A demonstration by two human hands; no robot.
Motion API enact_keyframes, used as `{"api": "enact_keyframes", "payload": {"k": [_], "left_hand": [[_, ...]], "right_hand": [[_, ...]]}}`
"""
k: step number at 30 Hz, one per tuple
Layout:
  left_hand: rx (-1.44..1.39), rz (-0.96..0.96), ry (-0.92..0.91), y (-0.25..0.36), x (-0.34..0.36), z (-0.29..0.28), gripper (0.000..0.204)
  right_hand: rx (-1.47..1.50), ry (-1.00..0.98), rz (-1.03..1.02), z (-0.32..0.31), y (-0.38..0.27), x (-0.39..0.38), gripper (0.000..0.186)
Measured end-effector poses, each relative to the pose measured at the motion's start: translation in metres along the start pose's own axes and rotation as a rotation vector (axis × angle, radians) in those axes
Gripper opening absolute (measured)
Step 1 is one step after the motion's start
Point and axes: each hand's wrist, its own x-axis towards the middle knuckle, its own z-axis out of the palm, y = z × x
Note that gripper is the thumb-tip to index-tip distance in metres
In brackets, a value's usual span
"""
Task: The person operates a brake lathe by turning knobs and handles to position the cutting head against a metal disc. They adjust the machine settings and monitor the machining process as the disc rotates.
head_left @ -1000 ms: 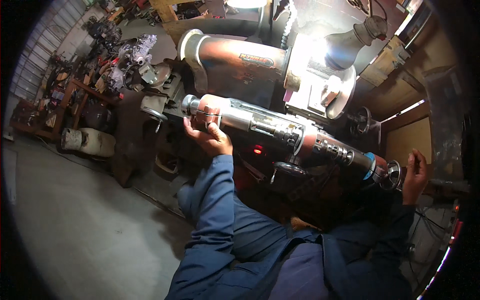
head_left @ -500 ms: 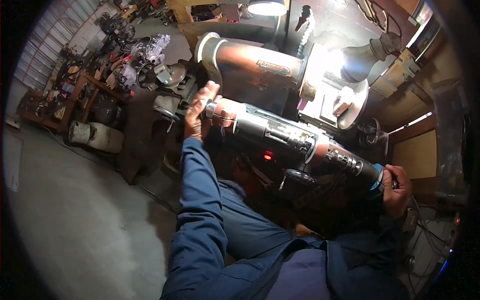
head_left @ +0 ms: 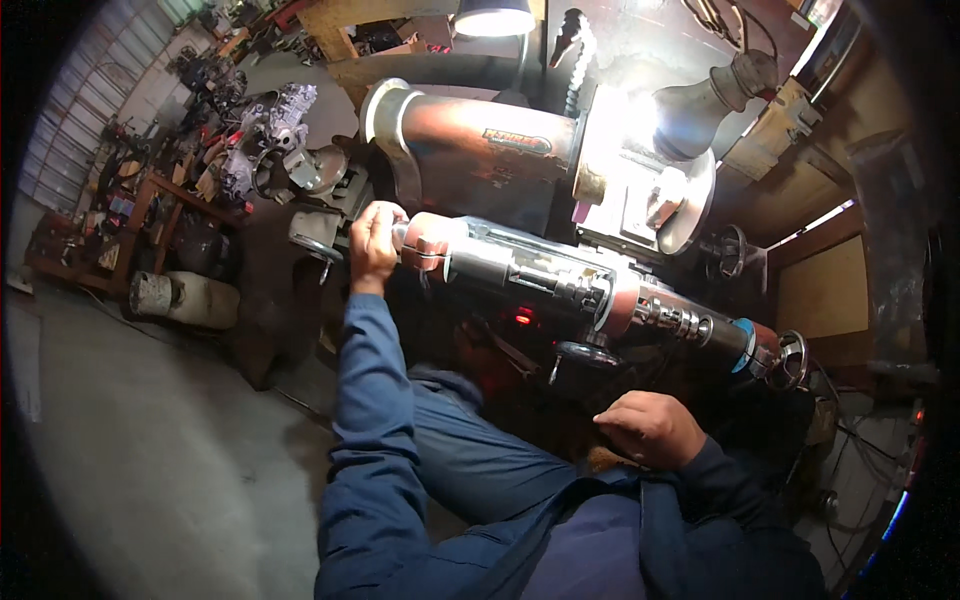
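Observation:
My left hand [head_left: 373,245] is closed round the metal end knob [head_left: 399,233] at the left of a long cylindrical assembly [head_left: 480,259], which has copper-coloured collars, open windows showing steel parts and a blue ring [head_left: 742,344] near its right end. A ringed wheel [head_left: 791,359] caps that right end. My right hand [head_left: 652,428] is off the assembly, below and left of that wheel, with curled fingers; what they hold, if anything, is hidden. A crank handwheel [head_left: 585,355] lies under the assembly's middle.
Behind stand a worn copper-coloured housing [head_left: 475,150], a machine head [head_left: 630,185] and a lamp [head_left: 492,18]. Engine parts [head_left: 275,130], wooden racks [head_left: 135,235] and a pale cylinder [head_left: 180,300] are on the left, wooden boards [head_left: 820,290] and cables [head_left: 850,440] on the right.
My left hand has shifted from under the left collar to the end knob. My right hand, on the right end half a second ago, has left it and moved down and leftward.

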Motion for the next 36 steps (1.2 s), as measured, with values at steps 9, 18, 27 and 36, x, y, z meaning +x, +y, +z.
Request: {"api": "enact_keyframes", "payload": {"k": [9, 18, 27, 36], "left_hand": [[0.667, -0.028, -0.723, -0.011, 0.056, -0.029, 0.034], [0.82, 0.187, -0.707, -0.008, 0.046, -0.039, 0.027], [0.316, -0.234, -0.433, -0.006, 0.046, 0.001, 0.034], [-0.529, -0.499, 0.224, 0.031, -0.019, -0.004, 0.053]], "right_hand": [[-0.026, -0.087, 0.131, 0.016, 0.023, -0.028, 0.023], [0.279, -0.132, 0.342, 0.026, 0.026, -0.005, 0.033], [0.585, 0.267, 0.1, 0.13, 0.013, 0.184, 0.044], [0.986, 0.247, 0.419, 0.137, -0.015, 0.242, 0.032]]}}
